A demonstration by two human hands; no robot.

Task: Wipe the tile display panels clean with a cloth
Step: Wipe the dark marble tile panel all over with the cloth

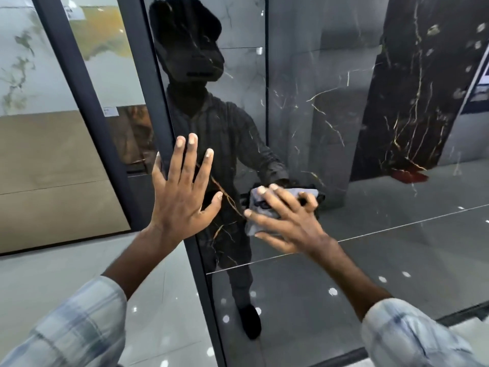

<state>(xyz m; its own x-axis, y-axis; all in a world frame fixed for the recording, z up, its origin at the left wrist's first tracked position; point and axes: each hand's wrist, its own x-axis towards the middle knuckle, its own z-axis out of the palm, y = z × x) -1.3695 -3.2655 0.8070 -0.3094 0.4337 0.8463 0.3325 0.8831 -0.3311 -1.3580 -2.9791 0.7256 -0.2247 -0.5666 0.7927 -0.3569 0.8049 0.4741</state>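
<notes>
A glossy black marble tile panel [304, 123] with thin gold veins stands upright before me in a dark metal frame [158, 107]. My left hand [180, 192] lies flat on the panel's left edge, fingers straight and spread, partly over the frame. My right hand [285, 218] presses a crumpled grey cloth [255, 205] against the panel at mid height, fingers spread over it. Most of the cloth is hidden under the hand. The polished surface mirrors a person and the cloth.
To the left, behind the frame, stand other display panels: a pale green-veined marble one [23, 56], an amber-tinted one [100, 33] and a beige one [53, 176]. A shiny grey tiled floor [66, 263] runs below. A blue-white sign [483, 83] is at the far right.
</notes>
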